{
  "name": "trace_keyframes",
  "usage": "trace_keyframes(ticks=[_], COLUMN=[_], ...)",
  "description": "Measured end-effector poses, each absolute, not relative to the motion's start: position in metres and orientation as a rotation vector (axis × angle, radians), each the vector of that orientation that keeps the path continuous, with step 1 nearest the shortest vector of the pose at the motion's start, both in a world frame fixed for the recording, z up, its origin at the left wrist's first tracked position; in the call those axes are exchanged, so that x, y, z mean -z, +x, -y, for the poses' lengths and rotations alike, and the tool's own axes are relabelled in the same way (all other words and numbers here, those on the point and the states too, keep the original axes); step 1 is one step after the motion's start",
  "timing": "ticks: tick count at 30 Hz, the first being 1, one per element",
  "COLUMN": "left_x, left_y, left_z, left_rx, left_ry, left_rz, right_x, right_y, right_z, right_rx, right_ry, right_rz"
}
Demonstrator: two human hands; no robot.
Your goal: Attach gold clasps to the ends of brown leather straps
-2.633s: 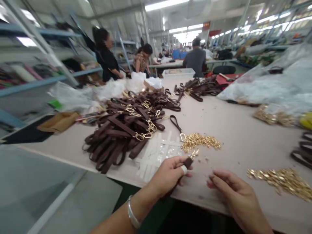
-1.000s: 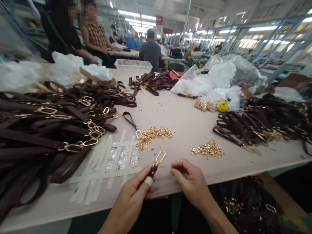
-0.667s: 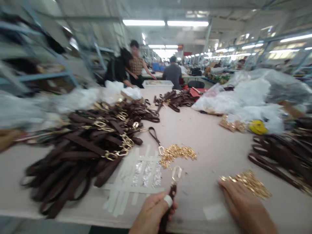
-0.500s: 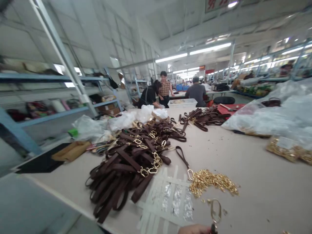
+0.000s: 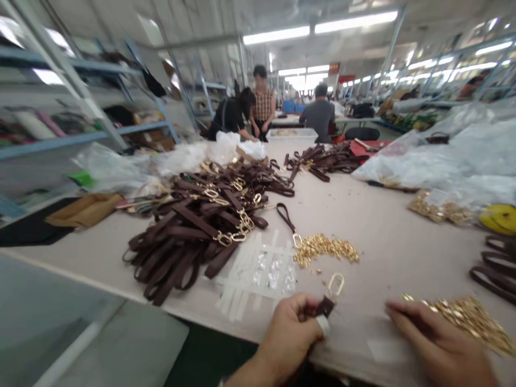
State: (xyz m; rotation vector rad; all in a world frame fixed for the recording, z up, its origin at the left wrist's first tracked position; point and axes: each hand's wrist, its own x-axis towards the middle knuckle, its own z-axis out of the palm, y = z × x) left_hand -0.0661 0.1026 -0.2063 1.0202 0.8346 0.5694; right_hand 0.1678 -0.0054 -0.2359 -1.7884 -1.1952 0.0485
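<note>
My left hand (image 5: 288,330), with a white wrap on its thumb, pinches a dark brown leather strap (image 5: 325,306) at the table's front edge. A gold oval clasp (image 5: 336,285) sticks up from the strap's end, and the rest of the strap is hidden. To the right, my right hand (image 5: 439,344) hovers beside a pile of small gold metal pieces (image 5: 475,320), its fingertips drawn together and slightly blurred. Whatever they hold is too small to make out. Another heap of gold pieces (image 5: 328,248) lies beyond my left hand, touching the clasp of a single strap loop (image 5: 285,217).
A large pile of brown straps (image 5: 189,231) covers the left of the table, with more straps (image 5: 326,158) farther back. Small clear bags (image 5: 274,271) are taped down centrally. Plastic bags (image 5: 455,150) and a yellow round object (image 5: 499,218) lie right. Several people are beyond.
The view has tilted down and shifted right. Both hands now show more fully, and the right-hand gold pile has come into view. The clasp stays in my left hand.
</note>
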Motion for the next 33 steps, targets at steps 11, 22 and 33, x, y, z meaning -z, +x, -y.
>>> trace_keyframes(ticks=[11, 22, 33], left_x=[0.206, 0.212, 0.212], left_y=[-0.058, -0.058, -0.060], left_z=[-0.100, -0.098, -0.095], left_rx=[-0.542, -0.569, -0.606], left_ry=[1.147, 1.240, 1.308], left_rz=[-0.757, -0.787, -0.751], right_x=[0.226, 0.233, 0.233], right_y=[0.078, 0.073, 0.074], right_z=[-0.011, -0.016, -0.015], right_rx=[-0.458, 0.192, 0.011], right_ry=[-1.523, -1.492, -1.516], right_rz=[1.092, 1.639, 1.487])
